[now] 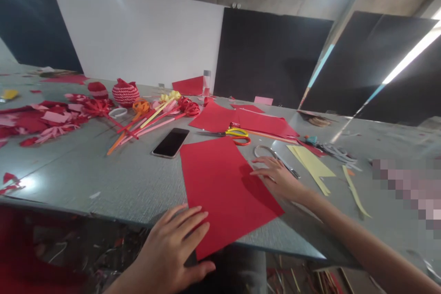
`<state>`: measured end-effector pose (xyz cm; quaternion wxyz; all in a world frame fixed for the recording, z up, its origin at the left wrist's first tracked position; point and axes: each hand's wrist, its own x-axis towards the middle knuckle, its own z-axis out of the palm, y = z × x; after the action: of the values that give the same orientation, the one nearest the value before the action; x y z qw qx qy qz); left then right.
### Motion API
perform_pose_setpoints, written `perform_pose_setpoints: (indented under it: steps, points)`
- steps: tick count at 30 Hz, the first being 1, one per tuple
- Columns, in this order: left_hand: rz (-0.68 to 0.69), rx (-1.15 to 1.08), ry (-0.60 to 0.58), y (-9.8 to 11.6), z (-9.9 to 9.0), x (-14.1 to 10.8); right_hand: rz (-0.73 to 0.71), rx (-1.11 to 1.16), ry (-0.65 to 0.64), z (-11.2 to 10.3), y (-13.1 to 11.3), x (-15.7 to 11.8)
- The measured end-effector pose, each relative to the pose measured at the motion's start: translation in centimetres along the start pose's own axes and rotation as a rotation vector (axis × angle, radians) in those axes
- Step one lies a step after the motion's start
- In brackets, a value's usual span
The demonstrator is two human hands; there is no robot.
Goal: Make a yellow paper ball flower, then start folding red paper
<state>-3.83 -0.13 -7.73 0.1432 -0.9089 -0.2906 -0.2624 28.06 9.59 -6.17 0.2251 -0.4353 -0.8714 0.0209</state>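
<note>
A sheet of red paper (pixel 225 183) lies flat on the table in front of me, its near corner jutting past the table edge. My left hand (pixel 181 239) is at the sheet's lower left side, fingers stretched out and fingertips over its edge. Over the right edge of the paper reaches my right hand (pixel 275 177), fingers extended and slightly spread, casting a shadow on the sheet. Neither hand grips anything. Beyond the paper's far edge lie scissors (pixel 237 135) with yellow and orange handles. A phone (pixel 171 142) with a dark screen rests to the left.
More red sheets (pixel 220 117) lie farther back. Paper flowers on stems (pixel 155 117) and a red-and-pink woven ball (pixel 125 93) are at left, near a heap of paper scraps (pixel 37 119). Pale yellow paper (pixel 312 167) sits at right. The table's front edge (pixel 113 218) runs close to me.
</note>
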Motion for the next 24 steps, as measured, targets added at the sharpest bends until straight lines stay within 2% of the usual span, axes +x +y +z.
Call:
perform_pose_setpoints:
  steps: [2,5,8,10,15,19,22,24]
  points:
    - [0.019,0.022,-0.044,0.1,-0.2,0.3,-0.051,0.001,0.006,-0.7,-1.8,-0.7]
    - [-0.039,0.003,-0.043,0.2,-0.2,0.6,-0.147,0.160,-0.119,-1.3,-5.1,-1.9]
    - [-0.060,-0.033,-0.007,0.3,0.4,0.4,-0.194,0.232,-0.213,-0.8,-7.5,-3.0]
    - [-0.073,-0.032,0.026,0.4,1.0,0.2,-0.196,0.242,-0.228,-0.1,-8.3,-3.4]
    - [-0.197,-0.014,0.128,1.1,2.0,0.3,-0.165,0.193,-0.175,1.2,-8.7,-3.4]
    - [-0.234,-0.045,0.147,1.8,1.8,1.1,-0.135,0.165,-0.101,0.6,-8.6,-2.9]
    - [-0.134,-0.121,0.048,2.2,1.2,1.6,-0.106,0.117,-0.074,-0.4,-7.9,-2.4]
    - [-0.031,-0.152,-0.017,2.4,0.8,1.7,-0.143,0.084,-0.124,-1.1,-7.1,-2.0]
